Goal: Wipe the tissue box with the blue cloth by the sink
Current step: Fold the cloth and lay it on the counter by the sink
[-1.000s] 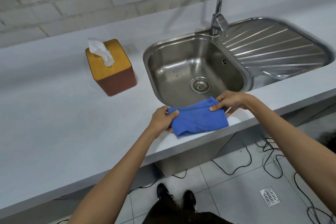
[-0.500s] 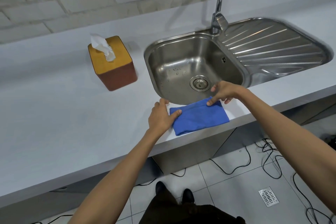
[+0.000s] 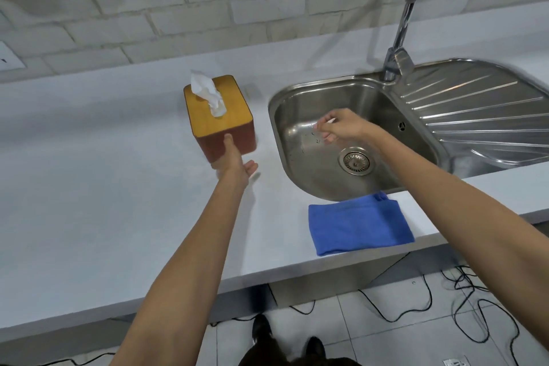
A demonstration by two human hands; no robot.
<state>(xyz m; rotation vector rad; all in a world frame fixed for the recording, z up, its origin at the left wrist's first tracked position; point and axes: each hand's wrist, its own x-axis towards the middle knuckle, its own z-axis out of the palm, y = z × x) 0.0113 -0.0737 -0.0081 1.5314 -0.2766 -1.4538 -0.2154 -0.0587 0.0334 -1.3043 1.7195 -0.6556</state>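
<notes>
The tissue box (image 3: 221, 113), brown with a yellow wooden lid and a white tissue sticking out, stands on the white counter left of the sink. My left hand (image 3: 234, 162) is open at the box's near side, thumb touching its front face, fingers spread. The blue cloth (image 3: 358, 223) lies folded flat on the counter's front edge below the sink, with no hand on it. My right hand (image 3: 341, 126) hovers over the sink bowl, fingers loosely curled and holding nothing.
The steel sink (image 3: 300, 98) has a drain in its bowl, a ribbed draining board (image 3: 475, 116) to the right and a tall tap (image 3: 401, 30) behind. A brick wall backs the counter (image 3: 104, 172). Cables run across the tiled floor (image 3: 445, 321).
Both hands have let go of the blue cloth, which stays flat on the counter edge. My left hand moved up to the tissue box, and my right hand rose over the sink.
</notes>
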